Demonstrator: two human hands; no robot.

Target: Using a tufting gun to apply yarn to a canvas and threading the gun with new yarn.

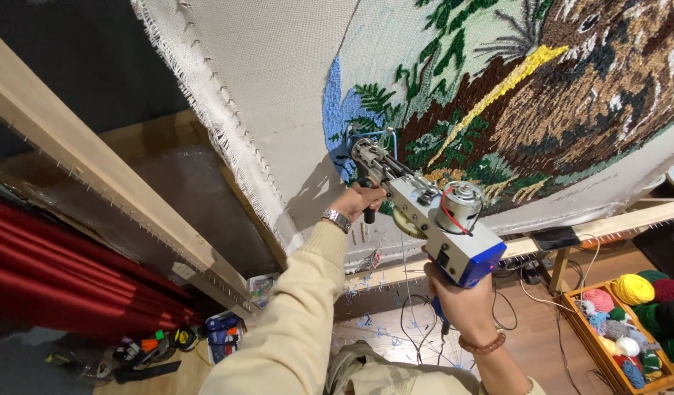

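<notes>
A tufting gun [425, 205] with a silver body, a grey motor and a blue rear grip points its needle into a stretched pale cloth [278, 80]. My left hand [357, 200], with a watch on the wrist, is closed around the gun's black front handle. My right hand [463, 303], wearing a bead bracelet, grips the blue rear handle from below. The needle tip meets a blue tufted patch [335, 110] at the left edge of a yarn picture of green leaves, brown fur and a yellow streak [527, 88].
The cloth hangs on a wooden frame [81, 153] studded with nails. A wooden box of yarn balls [633, 322] sits at the lower right. Cables [417, 314] trail on the wood floor. Tools and tape lie at the lower left [161, 344] beside a red curtain [52, 271].
</notes>
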